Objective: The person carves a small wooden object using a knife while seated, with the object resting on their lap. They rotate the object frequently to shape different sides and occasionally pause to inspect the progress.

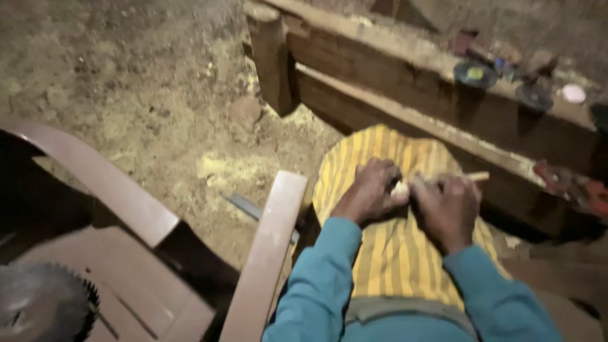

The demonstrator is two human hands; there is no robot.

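Observation:
My left hand (370, 192) and my right hand (446, 206) meet over my lap, which is covered by a yellow striped cloth (392, 250). Between them sits a small pale piece (399, 187), pinched by the fingers of my left hand. My right hand is closed around a thin wooden stick (476, 177) whose end pokes out to the right. Both arms wear teal sleeves (316, 285).
A wooden bench frame (405, 88) runs across the back right, with small dark discs (475, 74) and bits on its top. A brown plastic chair (126, 202) stands at left, with a toothed saw blade (44, 304) on it. A flat metal blade (244, 206) lies on the sawdust-strewn dirt floor.

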